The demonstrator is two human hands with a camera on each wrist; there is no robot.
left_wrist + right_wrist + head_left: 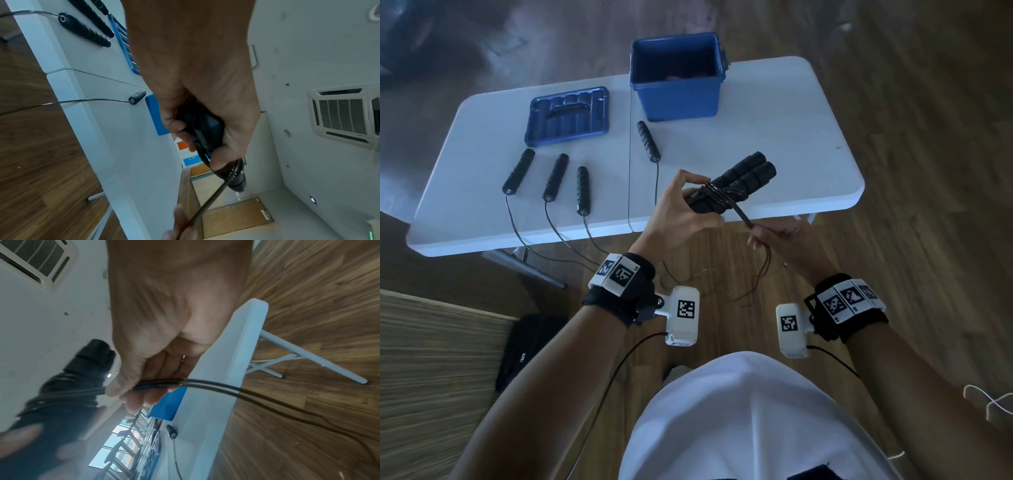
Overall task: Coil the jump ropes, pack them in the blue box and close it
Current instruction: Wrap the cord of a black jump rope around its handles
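Observation:
My left hand (pixel 681 209) grips a pair of black jump rope handles (pixel 743 178) held together above the table's front edge, with dark cord wound several times round them (pixel 717 196). My right hand (pixel 774 236) pinches the doubled cord (pixel 164 383) just right of the bundle, and the slack trails down to the floor (pixel 743 291). The open blue box (pixel 678 78) stands at the back of the white table (pixel 774 137), something reddish inside. Its blue lid (pixel 567 114) lies flat to the left. Four more black handles (pixel 518 171) (pixel 555 176) (pixel 582 190) (pixel 649 141) lie on the table.
Cords from the lying handles hang over the table's front edge (pixel 530 240) to the wooden floor. A black bag (pixel 527 346) sits on the floor at the left beside a light wooden surface (pixel 431 377). The table's folding legs (pixel 308 356) show in the right wrist view.

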